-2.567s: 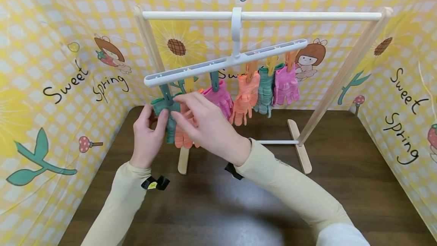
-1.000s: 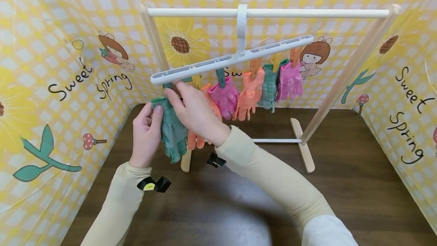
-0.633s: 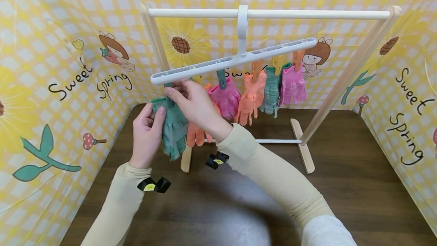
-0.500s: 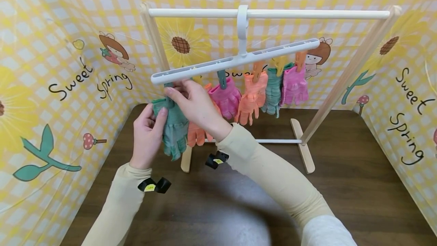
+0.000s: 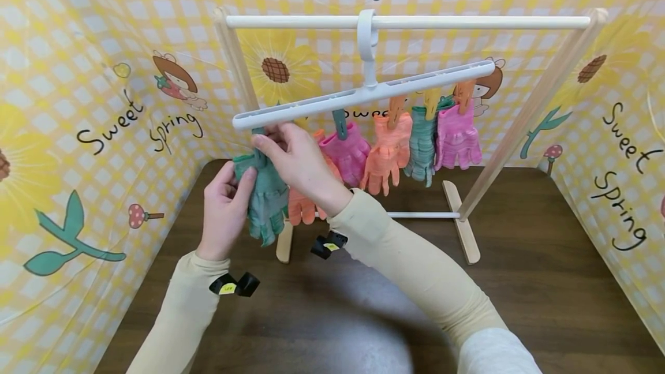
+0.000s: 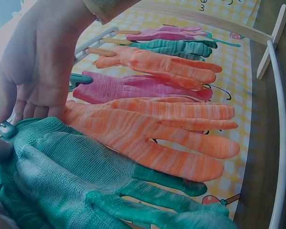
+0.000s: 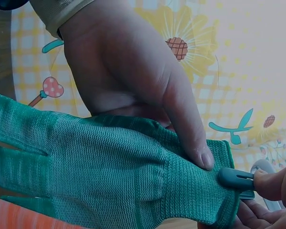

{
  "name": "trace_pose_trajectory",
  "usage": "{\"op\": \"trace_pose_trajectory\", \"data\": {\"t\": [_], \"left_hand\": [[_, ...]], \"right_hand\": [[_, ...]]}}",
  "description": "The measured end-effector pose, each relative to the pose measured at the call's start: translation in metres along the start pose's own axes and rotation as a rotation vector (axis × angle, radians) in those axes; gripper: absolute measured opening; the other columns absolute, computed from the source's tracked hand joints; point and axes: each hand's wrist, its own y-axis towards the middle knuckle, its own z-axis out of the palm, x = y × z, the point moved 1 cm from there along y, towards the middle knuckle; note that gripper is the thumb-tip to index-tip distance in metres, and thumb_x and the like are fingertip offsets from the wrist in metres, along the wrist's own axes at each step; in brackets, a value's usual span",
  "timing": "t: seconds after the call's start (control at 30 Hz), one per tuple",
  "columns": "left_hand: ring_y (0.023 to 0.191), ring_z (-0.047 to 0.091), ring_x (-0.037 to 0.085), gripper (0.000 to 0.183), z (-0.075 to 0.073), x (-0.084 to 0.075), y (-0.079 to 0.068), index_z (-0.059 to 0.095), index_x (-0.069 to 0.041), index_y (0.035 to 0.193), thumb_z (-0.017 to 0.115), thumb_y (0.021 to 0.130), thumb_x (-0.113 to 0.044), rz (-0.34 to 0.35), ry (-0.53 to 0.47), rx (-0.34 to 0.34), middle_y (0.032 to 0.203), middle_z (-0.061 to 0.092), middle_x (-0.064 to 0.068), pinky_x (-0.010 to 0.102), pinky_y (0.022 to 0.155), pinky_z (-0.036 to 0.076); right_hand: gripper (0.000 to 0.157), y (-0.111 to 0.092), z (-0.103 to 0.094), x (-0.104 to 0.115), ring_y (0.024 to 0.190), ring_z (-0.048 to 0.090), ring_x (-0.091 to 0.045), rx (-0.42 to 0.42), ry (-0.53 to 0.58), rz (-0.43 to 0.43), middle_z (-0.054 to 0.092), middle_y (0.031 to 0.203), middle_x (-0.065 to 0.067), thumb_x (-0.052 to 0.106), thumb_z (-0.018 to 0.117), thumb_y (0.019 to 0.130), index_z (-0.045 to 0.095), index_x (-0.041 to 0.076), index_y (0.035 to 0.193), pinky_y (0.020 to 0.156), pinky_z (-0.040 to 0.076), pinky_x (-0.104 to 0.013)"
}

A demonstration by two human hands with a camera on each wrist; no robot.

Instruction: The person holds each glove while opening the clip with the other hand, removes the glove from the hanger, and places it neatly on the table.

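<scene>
A green glove (image 5: 267, 204) hangs at the left end of the white hanger (image 5: 322, 105), its fingers pointing down. My left hand (image 5: 225, 206) pinches its cuff, the thumb (image 7: 200, 152) lying on the knit in the right wrist view. My right hand (image 5: 309, 169) pinches the upper end of a dark green clothespin (image 7: 236, 180), whose jaws are on the cuff. Beside it hangs an orange glove (image 6: 157, 131), partly behind my right hand in the head view. A pink glove (image 5: 349, 154) follows, held by another green clothespin (image 5: 340, 124).
Further right hang an orange glove (image 5: 389, 152), a green glove (image 5: 422, 149) and a pink glove (image 5: 459, 137). The hanger tilts down to the left from the rack's white bar (image 5: 467, 22). Wooden rack posts (image 5: 530, 114) stand on the brown table (image 5: 395, 316), with patterned cloth behind.
My right hand has moved up from the cuff to the clothespin's upper end. The green glove now hangs more fully in view. The hanger's right end has swung rightward; my left hand barely moved.
</scene>
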Motion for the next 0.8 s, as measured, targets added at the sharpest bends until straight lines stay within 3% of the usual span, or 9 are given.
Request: {"op": "trace_pose_trajectory", "data": {"t": [0.43,0.8], "left_hand": [[0.063,0.064,0.006,0.019,-0.003,0.003,-0.004,0.067,0.008,0.109,0.06,0.106,-0.01,-0.01,0.005,-0.002,0.076,0.069,-0.002,0.019,0.057,0.05],[0.061,0.06,0.009,0.018,-0.011,0.014,-0.012,0.068,0.005,0.105,0.062,0.105,-0.011,-0.042,0.026,-0.018,0.073,0.064,0.001,0.02,0.055,0.048]], "right_hand": [[0.023,0.0,0.001,-0.001,0.098,0.066,-0.013,-0.042,0.041,0.021,0.072,0.111,-0.007,0.023,0.06,0.107,0.066,0.004,0.119,0.085,0.051,-0.025],[0.033,-0.001,0.0,0.0,0.101,0.069,-0.017,0.0,0.044,0.008,0.071,0.121,-0.009,0.022,0.06,0.108,0.062,0.005,0.135,0.089,0.054,-0.025]]}}
